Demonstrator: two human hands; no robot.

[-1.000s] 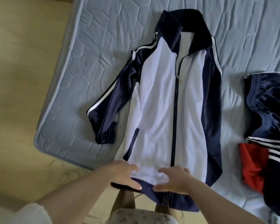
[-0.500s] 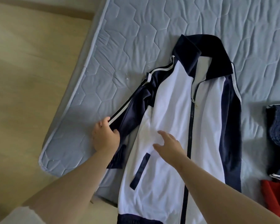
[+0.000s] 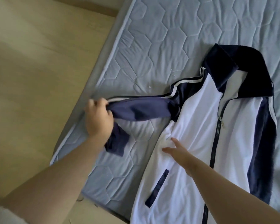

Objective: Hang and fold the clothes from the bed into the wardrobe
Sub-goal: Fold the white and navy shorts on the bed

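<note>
Floor (image 3: 31, 81): pale wood-grain boards with a matte finish, taking up the left side of the view and a strip along the bottom edge. A darker band (image 3: 81, 8) crosses the upper left corner, possibly a skirting board; blur prevents confirmation. A pale wall (image 3: 100, 1) lies beyond it. Small debris (image 3: 80, 199) lies on the floor near the bottom edge, type indeterminate.

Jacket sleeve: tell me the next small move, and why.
Probably swing the sleeve inward and lay it across the white front. The left hand grips the sleeve above its cuff, stretched sideways toward the mattress edge, while the right hand lies flat on the white front, seemingly pinning the body for a fold.
</note>
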